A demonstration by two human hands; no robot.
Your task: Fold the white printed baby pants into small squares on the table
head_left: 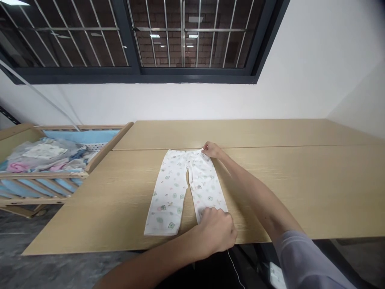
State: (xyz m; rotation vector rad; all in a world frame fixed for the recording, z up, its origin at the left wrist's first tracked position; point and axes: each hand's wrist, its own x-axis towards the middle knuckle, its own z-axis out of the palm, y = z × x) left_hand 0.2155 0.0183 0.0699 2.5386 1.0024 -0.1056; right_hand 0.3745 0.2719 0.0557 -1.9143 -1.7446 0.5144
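Note:
A pair of white baby pants (pixel 170 188) with small green and pink prints lies flat, its waistband toward the wall and both legs toward me. My right hand (pixel 211 149) pinches the waistband's right corner between thumb and fingers. Down at the hem of the right leg, my left hand (pixel 217 232) is closed on the cloth, its back hiding part of that hem. The left leg lies spread out, untouched by either hand.
The pants rest on a wide wooden table (pixel 285 180) with a seam across it. At left stands a wooden crib (pixel 110 146) holding a pile of bagged clothes (pixel 45 152). Behind are a white wall (pixel 195 100) and a barred window (pixel 192 74). A thin white cable (pixel 234 267) hangs below the table's front edge.

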